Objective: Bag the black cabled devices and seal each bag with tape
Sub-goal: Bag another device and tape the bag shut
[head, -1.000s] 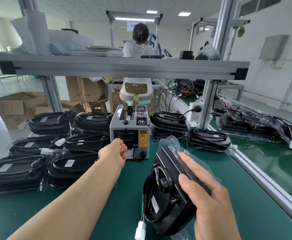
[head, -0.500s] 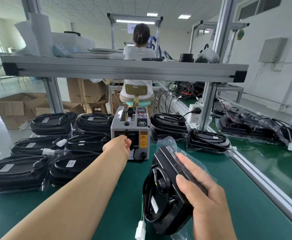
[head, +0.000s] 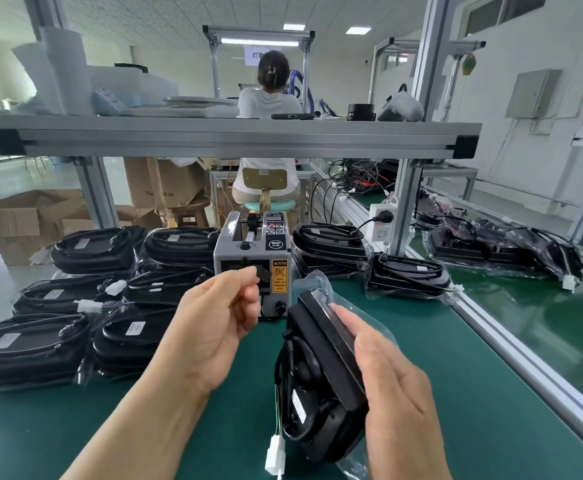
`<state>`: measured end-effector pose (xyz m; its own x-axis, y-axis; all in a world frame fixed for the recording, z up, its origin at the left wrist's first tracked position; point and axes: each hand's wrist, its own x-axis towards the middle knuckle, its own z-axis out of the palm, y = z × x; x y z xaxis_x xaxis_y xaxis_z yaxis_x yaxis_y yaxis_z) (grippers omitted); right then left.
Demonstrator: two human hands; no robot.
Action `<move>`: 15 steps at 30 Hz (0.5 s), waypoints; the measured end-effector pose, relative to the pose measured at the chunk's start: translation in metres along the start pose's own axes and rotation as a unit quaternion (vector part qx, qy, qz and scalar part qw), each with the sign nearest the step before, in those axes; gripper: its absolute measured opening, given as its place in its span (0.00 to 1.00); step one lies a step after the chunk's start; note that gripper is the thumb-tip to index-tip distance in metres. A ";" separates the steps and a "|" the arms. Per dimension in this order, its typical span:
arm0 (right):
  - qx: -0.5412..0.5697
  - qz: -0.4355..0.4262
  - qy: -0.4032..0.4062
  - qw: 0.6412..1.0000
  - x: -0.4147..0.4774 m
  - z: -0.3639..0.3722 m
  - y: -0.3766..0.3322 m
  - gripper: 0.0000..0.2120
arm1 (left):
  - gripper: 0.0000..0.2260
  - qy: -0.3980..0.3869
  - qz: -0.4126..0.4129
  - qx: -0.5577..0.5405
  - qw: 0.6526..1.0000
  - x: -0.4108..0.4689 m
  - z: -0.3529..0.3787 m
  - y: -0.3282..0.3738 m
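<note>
Head camera: we see our right hand [head: 397, 386] gripping a black device [head: 321, 375] that stands on its edge on the green tabletop [head: 144, 427], fingers laid along its upper edge and thumb on the near side. The device sits inside a clear bag [head: 314, 282] whose open mouth sticks up at the far end. A coiled cable and a small white sticker show on the device's left face, but we cannot read the sticker. A white connector [head: 275, 455] on coloured wires hangs from its near end.

Our left hand [head: 220, 327] is curled, thumb and forefinger pinched together right at the slot of the grey tape dispenser [head: 252, 258]. We cannot tell whether a strip of tape is between them. The dispenser's yellow label [head: 279, 277] reads "CAUTION"; the lines beneath are too small to read.

Bagged devices [head: 75, 306] lie stacked to the left of the dispenser, each with a white sticker that we cannot read. A cardboard box [head: 165, 194] behind shows "75" and "80 CM".
</note>
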<state>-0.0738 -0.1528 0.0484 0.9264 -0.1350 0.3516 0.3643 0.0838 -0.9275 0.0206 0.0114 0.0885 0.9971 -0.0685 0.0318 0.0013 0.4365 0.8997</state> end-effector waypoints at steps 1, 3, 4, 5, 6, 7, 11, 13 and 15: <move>0.001 -0.001 0.003 1.000 0.000 0.001 0.001 0.18 | 0.09 -0.031 0.015 0.021 0.999 -0.013 0.002 0.006; -0.005 -0.007 0.012 1.000 -0.001 0.002 0.002 0.18 | 0.11 -0.076 0.042 0.071 0.994 -0.034 0.006 0.016; -0.016 -0.013 0.016 1.000 -0.001 0.003 0.002 0.18 | 0.11 -0.089 0.054 0.095 0.990 -0.042 0.008 0.019; -0.026 -0.019 0.020 0.999 -0.001 0.004 0.002 0.18 | 0.10 -0.098 0.065 0.119 0.986 -0.049 0.010 0.020; -0.033 -0.025 0.023 0.999 -0.001 0.004 0.001 0.18 | 0.10 -0.106 0.073 0.142 0.981 -0.054 0.012 0.021; -0.038 -0.030 0.024 0.999 -0.001 0.004 0.000 0.17 | 0.09 -0.111 0.079 0.164 0.977 -0.057 0.013 0.020; -0.053 -0.044 0.022 0.997 -0.004 0.006 -0.001 0.17 | 0.08 -0.125 0.078 0.208 0.967 -0.063 0.022 0.018; -0.045 -0.046 0.022 0.998 -0.005 0.007 -0.001 0.17 | 0.09 -0.139 0.061 0.201 0.968 -0.062 0.023 0.016; -0.034 -0.046 0.027 0.998 -0.006 0.009 0.000 0.17 | 0.11 -0.140 0.051 0.195 0.969 -0.061 0.023 0.013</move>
<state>-0.0790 -0.1433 0.0475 0.8818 -0.1930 0.4304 0.4389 0.0014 -0.8985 -0.0418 0.0005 0.1082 0.9306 -0.3084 0.1972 -0.1795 0.0849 0.9801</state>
